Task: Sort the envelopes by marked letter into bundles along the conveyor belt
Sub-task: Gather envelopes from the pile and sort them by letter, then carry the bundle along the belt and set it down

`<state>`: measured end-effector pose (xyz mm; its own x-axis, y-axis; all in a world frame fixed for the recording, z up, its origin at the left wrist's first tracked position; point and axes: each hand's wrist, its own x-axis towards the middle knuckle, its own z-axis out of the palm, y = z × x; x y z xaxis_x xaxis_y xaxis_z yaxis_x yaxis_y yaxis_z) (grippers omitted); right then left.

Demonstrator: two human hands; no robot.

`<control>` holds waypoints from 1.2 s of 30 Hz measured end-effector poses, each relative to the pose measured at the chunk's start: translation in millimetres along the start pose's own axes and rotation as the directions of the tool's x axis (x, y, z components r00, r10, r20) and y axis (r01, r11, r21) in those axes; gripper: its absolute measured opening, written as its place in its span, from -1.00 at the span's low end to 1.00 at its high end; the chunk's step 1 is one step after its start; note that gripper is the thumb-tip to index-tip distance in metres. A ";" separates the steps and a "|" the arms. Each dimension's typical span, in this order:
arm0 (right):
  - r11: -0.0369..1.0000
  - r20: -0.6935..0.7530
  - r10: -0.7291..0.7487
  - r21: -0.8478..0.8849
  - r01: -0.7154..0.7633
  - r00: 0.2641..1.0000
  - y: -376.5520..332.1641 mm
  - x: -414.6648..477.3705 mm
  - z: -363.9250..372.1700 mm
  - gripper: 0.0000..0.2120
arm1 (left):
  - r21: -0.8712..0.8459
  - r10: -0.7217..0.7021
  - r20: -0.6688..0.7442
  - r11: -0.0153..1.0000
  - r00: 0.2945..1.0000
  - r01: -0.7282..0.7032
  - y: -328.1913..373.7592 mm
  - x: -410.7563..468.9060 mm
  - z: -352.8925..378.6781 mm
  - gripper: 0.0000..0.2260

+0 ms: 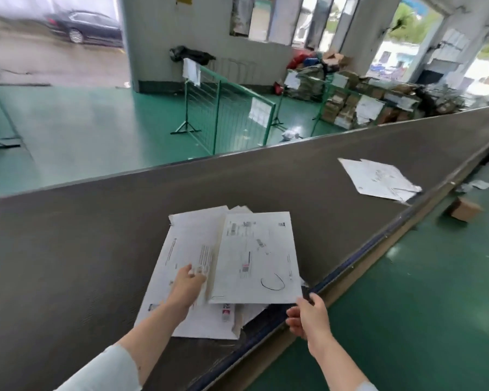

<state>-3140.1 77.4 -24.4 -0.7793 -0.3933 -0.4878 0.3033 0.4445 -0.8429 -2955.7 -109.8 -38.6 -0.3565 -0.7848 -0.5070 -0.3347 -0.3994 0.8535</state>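
Observation:
A white envelope marked with a hand-drawn "C" (259, 258) lies on top of a loose pile of white envelopes (181, 249) on the grey conveyor belt (82, 249). My right hand (308, 317) pinches that top envelope at its near right corner. My left hand (187, 286) reaches under the envelope's left edge and rests on the pile; its fingertips are hidden. Farther along the belt to the right lies a second bundle of white envelopes (378, 179).
The belt's dark near edge (350, 261) runs diagonally past my right hand. A small cardboard box (463, 208) and scraps lie on the green floor. Beyond the belt stand green wire fences (226, 108) and stacked parcels (350, 100).

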 end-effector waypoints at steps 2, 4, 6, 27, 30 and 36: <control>0.999 0.071 0.017 -0.053 -0.013 0.997 -14.5 32.6 -7.6 -0.51 | -0.041 -0.060 -0.064 0.998 0.996 0.057 -2.0 10.2 16.9 -0.47; 0.996 0.161 0.024 -0.091 -0.009 0.987 -30.8 58.5 -5.0 -0.53 | -0.101 -0.094 -0.104 0.991 0.990 0.084 -0.3 16.2 25.8 -0.48; 0.995 0.218 -0.002 -0.100 0.024 0.976 -45.9 77.3 7.9 -0.55 | -0.178 -0.117 -0.125 0.980 0.985 0.094 3.3 16.6 27.8 -0.48; 0.824 0.928 0.312 -0.371 0.429 0.203 75.4 -232.1 283.2 -0.85 | -0.691 -0.568 -0.718 0.648 0.402 -0.320 -181.8 -308.0 -178.0 -0.74; 0.790 0.930 0.354 -0.356 0.499 0.101 115.5 -315.1 299.6 -0.85 | -0.678 -0.591 -0.735 0.634 0.332 -0.373 -219.2 -373.0 -205.7 -0.77; 0.720 0.902 0.419 -0.259 0.644 -0.106 186.0 -472.7 320.7 -0.86 | -0.643 -0.638 -0.747 0.627 0.184 -0.440 -292.3 -499.5 -256.9 -0.81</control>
<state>-2539.4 87.9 -23.4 0.7040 -0.4979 -0.5064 -0.4256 0.2749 -0.8621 -2455.7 277.2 -3.8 0.8001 -0.2436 -0.5482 0.5083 -0.2102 0.8351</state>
